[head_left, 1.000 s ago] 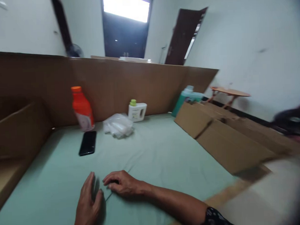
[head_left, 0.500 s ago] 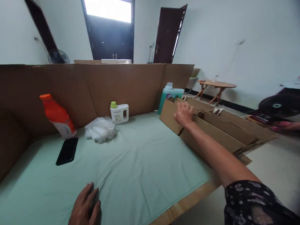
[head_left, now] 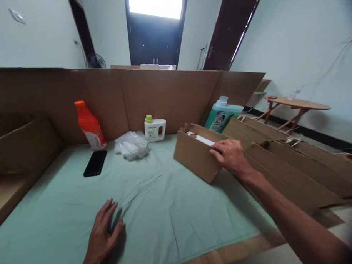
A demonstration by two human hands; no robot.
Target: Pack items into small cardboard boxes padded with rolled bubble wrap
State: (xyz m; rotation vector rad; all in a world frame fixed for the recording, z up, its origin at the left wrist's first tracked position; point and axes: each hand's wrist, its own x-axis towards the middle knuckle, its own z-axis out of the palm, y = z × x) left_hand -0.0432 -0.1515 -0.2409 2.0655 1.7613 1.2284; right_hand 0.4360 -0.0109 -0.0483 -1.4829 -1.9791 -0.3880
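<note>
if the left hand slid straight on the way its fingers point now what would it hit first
Probably the crumpled plastic, across the cloth from the left hand; the phone looks left of that line, though one view leaves depth unclear.

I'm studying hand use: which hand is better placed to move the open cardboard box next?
Likely right: the right hand grips the open cardboard box, while the left hand is empty, farther off.

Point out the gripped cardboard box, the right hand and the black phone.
Cardboard box [head_left: 194,155], head view: near side wall.
Right hand [head_left: 231,154], head view: back of hand.
Black phone [head_left: 95,163], head view: upward face.
</note>
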